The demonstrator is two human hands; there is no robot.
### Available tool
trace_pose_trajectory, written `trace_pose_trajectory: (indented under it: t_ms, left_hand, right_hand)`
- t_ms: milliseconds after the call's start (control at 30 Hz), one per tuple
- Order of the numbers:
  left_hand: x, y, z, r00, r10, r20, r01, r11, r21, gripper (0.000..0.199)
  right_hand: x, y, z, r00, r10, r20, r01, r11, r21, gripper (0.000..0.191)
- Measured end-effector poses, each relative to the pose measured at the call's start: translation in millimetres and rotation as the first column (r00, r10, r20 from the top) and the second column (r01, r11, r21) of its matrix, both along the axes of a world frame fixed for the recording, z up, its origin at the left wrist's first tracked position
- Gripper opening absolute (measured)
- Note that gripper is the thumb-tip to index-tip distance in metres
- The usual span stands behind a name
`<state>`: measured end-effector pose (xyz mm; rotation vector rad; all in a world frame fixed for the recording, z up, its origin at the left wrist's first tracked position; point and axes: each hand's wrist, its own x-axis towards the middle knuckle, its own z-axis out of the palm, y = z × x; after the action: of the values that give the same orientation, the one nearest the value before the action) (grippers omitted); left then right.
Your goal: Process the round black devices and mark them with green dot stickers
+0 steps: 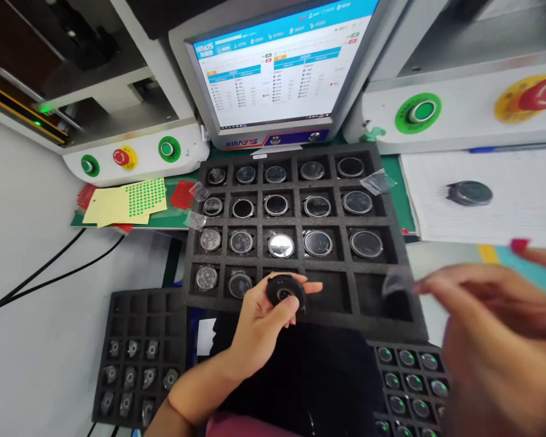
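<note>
My left hand [266, 315] holds a round black watch body [286, 292], its back with small contacts facing up and my thumb pressed on it. It is over the front edge of a black foam tray [309, 315] with watch bodies in many compartments. At the right, my right hand [491, 315], blurred, pinches a small piece of clear film [398, 282] between thumb and finger, above the tray's front right compartment. One watch body [281, 245] in the tray reflects bright light.
Behind the tray stands a monitor [282, 67]. Button panels [136, 155] flank it. A watch body [473, 193] lies on lined paper [519, 212] at the right. Smaller foam trays [139, 328] with watches sit lower left and lower right. Yellow sheets [113, 205] lie at the left.
</note>
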<state>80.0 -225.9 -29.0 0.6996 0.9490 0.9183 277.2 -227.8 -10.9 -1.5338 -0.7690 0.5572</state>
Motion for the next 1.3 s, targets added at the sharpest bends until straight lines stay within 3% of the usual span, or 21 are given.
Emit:
trace_pose_trajectory:
  t_ms: [67, 167, 267, 333, 467, 600, 700, 767, 800, 900, 967, 1067, 1133, 1200, 1300]
  left_hand:
    - [0.8, -3.0, -0.8, 1.000, -0.019, -0.007, 0.019, 0.999, 0.038, 0.033]
    - [1.0, -8.3, 1.8, 0.998, -0.067, -0.013, 0.068, 0.994, 0.086, 0.048]
    - [-1.0, -12.2, 6.0, 0.990, -0.126, -0.056, 0.133, 0.980, 0.146, 0.062]
    - [-2.4, -13.3, 8.4, 0.983, -0.161, -0.085, 0.175, 0.965, 0.196, 0.059]
    - [-2.9, -14.3, 11.8, 0.964, -0.191, -0.185, 0.237, 0.934, 0.268, 0.040]
    - [-3.6, -16.9, 13.9, 0.927, -0.215, -0.307, 0.302, 0.914, 0.271, 0.036]
    - [-6.1, -17.6, 14.6, 0.884, -0.172, -0.435, 0.341, 0.874, 0.347, 0.029]
    - [-5.9, -15.0, 12.9, 0.809, -0.017, -0.587, 0.373, 0.787, 0.492, 0.028]
    - [-4.3, -12.6, 11.0, 0.746, 0.110, -0.656, 0.407, 0.705, 0.581, 0.030]
    - [7.1, -2.4, 0.3, 0.543, 0.508, -0.669, 0.535, 0.404, 0.742, 0.027]
    - [18.5, 4.2, -8.5, 0.475, 0.630, -0.614, 0.597, 0.282, 0.751, 0.022]
    - [34.1, 9.3, -16.2, 0.394, 0.681, -0.618, 0.677, 0.240, 0.696, 0.018]
    - [40.1, 9.7, -15.1, 0.332, 0.693, -0.639, 0.733, 0.237, 0.638, 0.019]
    - [42.1, 9.1, -10.2, 0.301, 0.681, -0.667, 0.791, 0.212, 0.574, 0.018]
    - [40.5, 8.2, -2.7, 0.275, 0.602, -0.750, 0.854, 0.204, 0.478, 0.014]
  right_hand:
    - [-21.4, -18.1, 2.8, 0.976, 0.106, -0.193, -0.112, 0.993, -0.021, 0.045]
    - [-43.4, -27.8, -5.6, 0.871, 0.315, -0.378, -0.321, 0.946, 0.049, 0.036]
    - [-52.7, -28.4, -15.8, 0.781, 0.440, -0.443, -0.425, 0.894, 0.139, 0.035]
    - [-54.6, -29.4, -18.3, 0.769, 0.471, -0.433, -0.450, 0.879, 0.158, 0.037]
    - [-56.2, -33.7, -15.9, 0.806, 0.460, -0.373, -0.445, 0.886, 0.130, 0.039]
    - [-57.6, -31.8, -14.7, 0.846, 0.410, -0.340, -0.398, 0.911, 0.110, 0.041]
    - [-48.9, -26.3, -17.4, 0.960, 0.139, -0.244, -0.112, 0.986, 0.120, 0.044]
    - [-35.9, -25.1, -21.0, 0.982, -0.124, -0.145, 0.147, 0.976, 0.162, 0.047]
    - [-28.0, -26.0, -23.3, 0.971, -0.214, -0.104, 0.231, 0.954, 0.189, 0.049]
    - [-1.7, -31.9, -30.2, 0.963, -0.269, -0.026, 0.268, 0.940, 0.210, 0.053]
    - [18.1, -32.3, -33.6, 0.967, -0.254, 0.035, 0.240, 0.946, 0.218, 0.048]
    - [56.6, -15.5, -36.9, 0.938, -0.291, 0.187, 0.241, 0.938, 0.250, 0.036]
    - [88.9, 8.2, -39.8, 0.887, -0.310, 0.343, 0.262, 0.948, 0.179, 0.034]
    - [120.9, 37.6, -44.4, 0.850, -0.227, 0.475, 0.265, 0.964, -0.014, 0.034]
    - [151.2, 80.4, -53.6, 0.858, -0.048, 0.511, 0.198, 0.950, -0.242, 0.048]
